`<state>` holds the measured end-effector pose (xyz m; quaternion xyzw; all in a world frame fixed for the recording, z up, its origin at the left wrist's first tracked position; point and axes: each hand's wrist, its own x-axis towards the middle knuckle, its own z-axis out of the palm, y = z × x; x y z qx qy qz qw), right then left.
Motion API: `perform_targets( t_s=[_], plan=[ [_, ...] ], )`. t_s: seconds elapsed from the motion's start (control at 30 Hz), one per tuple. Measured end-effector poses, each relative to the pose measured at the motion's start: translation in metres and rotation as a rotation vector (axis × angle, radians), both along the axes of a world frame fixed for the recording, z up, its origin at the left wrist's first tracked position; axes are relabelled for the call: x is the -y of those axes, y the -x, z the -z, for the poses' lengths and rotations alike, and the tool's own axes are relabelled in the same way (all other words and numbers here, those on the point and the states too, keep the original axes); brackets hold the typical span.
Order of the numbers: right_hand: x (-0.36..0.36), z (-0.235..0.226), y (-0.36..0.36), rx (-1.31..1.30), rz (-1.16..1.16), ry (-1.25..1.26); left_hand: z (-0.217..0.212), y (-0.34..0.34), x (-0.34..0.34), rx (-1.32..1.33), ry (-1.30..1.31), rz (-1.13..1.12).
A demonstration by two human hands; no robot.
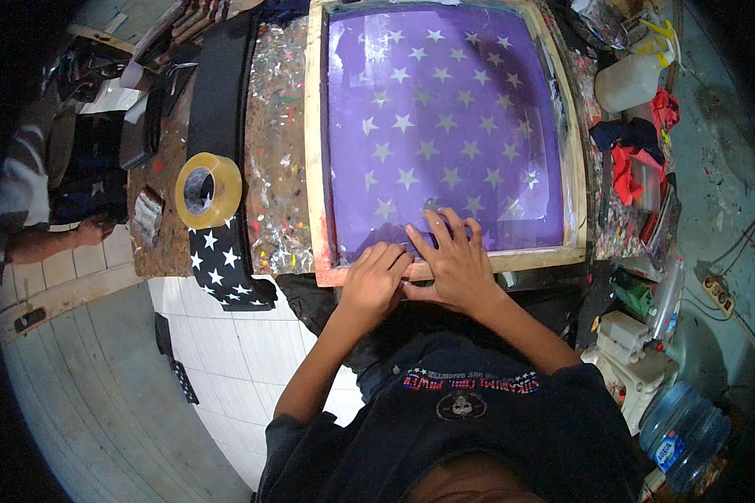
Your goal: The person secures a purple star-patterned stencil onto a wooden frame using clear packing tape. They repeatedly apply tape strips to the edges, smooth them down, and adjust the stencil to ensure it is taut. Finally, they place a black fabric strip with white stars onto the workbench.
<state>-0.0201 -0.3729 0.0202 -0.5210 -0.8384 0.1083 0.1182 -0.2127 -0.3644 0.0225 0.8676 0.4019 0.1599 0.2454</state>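
Both hands, left hand [376, 272] and right hand [451, 256], fingers spread flat, gripping nothing, press the printing screen [440, 126] near its wooden frame [315, 168]. Uneven pressure could shift the frame, smearing stars.

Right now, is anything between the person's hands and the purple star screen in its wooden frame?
Nothing visible. The left hand and right hand rest directly on the near edge of the star screen, fingers on its mesh.

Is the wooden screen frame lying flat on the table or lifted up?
Flat: the screen frame lies on the table, both hands pressing its near edge.
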Motion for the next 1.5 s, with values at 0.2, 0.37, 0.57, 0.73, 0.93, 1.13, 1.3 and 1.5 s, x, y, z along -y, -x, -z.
perform_targets(
  t_s=[0.2,0.37,0.57,0.73,0.93,1.13,1.3,1.5],
  plan=[
    [0.007,0.010,-0.001,-0.042,0.092,-0.041,0.000,0.001,0.000,-0.081,0.086,-0.003],
    [0.002,0.007,-0.003,-0.092,0.106,-0.056,0.000,0.001,0.000,-0.055,0.048,-0.002],
    [0.000,0.004,0.004,0.038,0.112,0.035,0.002,0.000,0.001,-0.066,0.020,0.003],
    [0.001,0.009,0.002,-0.005,0.091,-0.009,0.000,0.001,0.000,-0.035,0.029,0.005],
    [-0.001,0.001,-0.009,-0.302,0.109,-0.054,-0.016,-0.010,-0.009,-0.037,0.060,-0.061],
    [-0.052,-0.038,-0.061,-0.378,0.328,-0.019,-0.015,-0.021,-0.019,-0.123,-0.064,0.008],
    [-0.113,-0.053,-0.068,-0.642,0.187,0.149,-0.012,-0.022,-0.022,-0.135,-0.144,0.040],
    [-0.167,-0.043,0.021,-0.634,-0.133,0.259,-0.032,-0.012,-0.024,0.027,-0.055,-0.065]
  ],
)
